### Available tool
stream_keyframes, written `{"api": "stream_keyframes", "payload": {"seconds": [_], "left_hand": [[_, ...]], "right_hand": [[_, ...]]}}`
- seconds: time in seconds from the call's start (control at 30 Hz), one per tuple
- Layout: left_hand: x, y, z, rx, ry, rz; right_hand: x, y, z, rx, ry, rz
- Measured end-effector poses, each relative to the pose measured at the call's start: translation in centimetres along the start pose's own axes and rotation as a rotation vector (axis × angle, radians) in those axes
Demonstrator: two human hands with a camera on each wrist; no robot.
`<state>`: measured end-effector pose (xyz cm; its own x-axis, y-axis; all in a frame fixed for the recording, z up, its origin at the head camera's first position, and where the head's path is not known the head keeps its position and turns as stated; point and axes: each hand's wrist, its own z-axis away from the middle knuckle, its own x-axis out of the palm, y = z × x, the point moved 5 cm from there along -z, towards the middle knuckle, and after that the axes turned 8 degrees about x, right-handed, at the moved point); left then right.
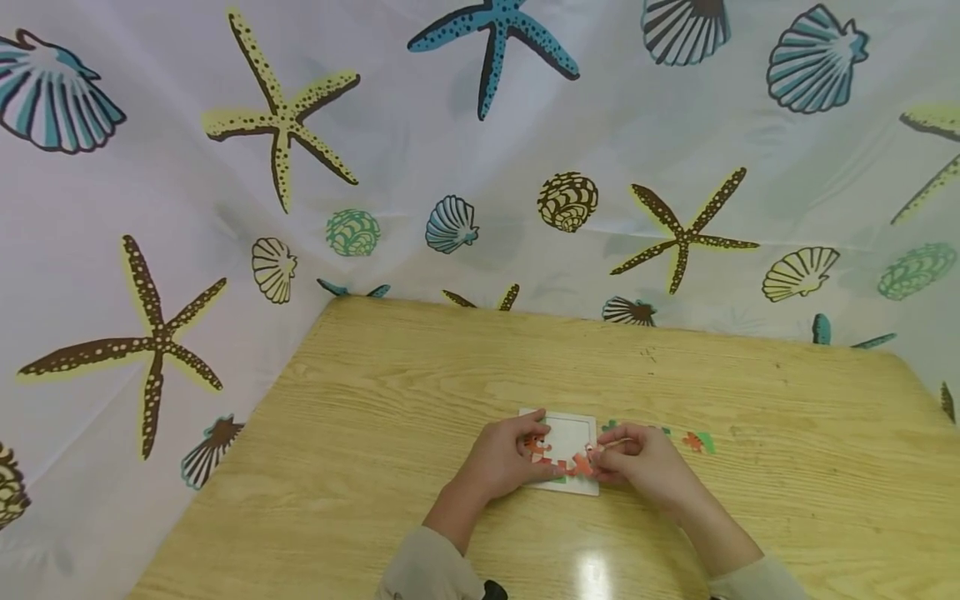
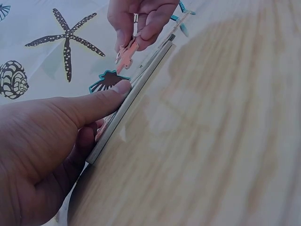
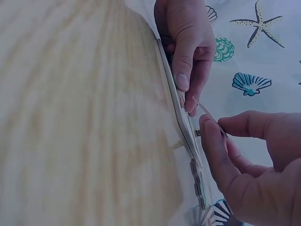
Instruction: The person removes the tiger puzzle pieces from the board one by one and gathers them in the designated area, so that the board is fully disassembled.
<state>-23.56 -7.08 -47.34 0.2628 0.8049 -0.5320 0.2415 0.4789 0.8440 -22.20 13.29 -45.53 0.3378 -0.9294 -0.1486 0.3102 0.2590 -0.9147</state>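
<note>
The left hand (image 1: pixel 501 457) grips a white square tray (image 1: pixel 567 431); near its right edge, the right hand (image 1: pixel 648 465) pinches an orange puzzle piece (image 1: pixel 582 464).

One bare left hand (image 1: pixel 495 460), one bare right hand (image 1: pixel 651 467), two beige fabric sleeves (image 1: pixel 431 567), one square white puzzle tray (image 1: pixel 570 430) and one pinched, thin orange jigsaw piece (image 2: pixel 126 57) occupy the lower middle of the frame. On one wood-grained tabletop (image 1: pixel 337 433), the partly covered loose green-and-orange pieces (image 1: pixel 693 442) right of centre cannot be fully counted. Three whole starfish prints (image 1: pixel 283 122) show at upper left, left and upper right.
</note>
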Motion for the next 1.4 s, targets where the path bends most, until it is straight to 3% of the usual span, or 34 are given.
{"api": "stream_keyframes", "payload": {"seconds": [0.53,0.83,1.1,1.4], "left_hand": [[0.2,0.0,-0.1,0.02,-0.007,0.024],[0.3,-0.1,-0.1,0.014,-0.004,-0.024],[0.5,-0.1,-0.1,0.008,-0.008,0.013],[0.3,-0.1,-0.1,0.019,0.001,0.026]], "right_hand": [[-1.0,0.1,0.3,0.034,-0.027,-0.019],[-2.0,0.0,0.5,0.035,-0.028,-0.033],[-2.6,0.0,0.7,0.047,-0.012,-0.019],[-3.6,0.0,0.6,0.045,-0.053,-0.035]]}}
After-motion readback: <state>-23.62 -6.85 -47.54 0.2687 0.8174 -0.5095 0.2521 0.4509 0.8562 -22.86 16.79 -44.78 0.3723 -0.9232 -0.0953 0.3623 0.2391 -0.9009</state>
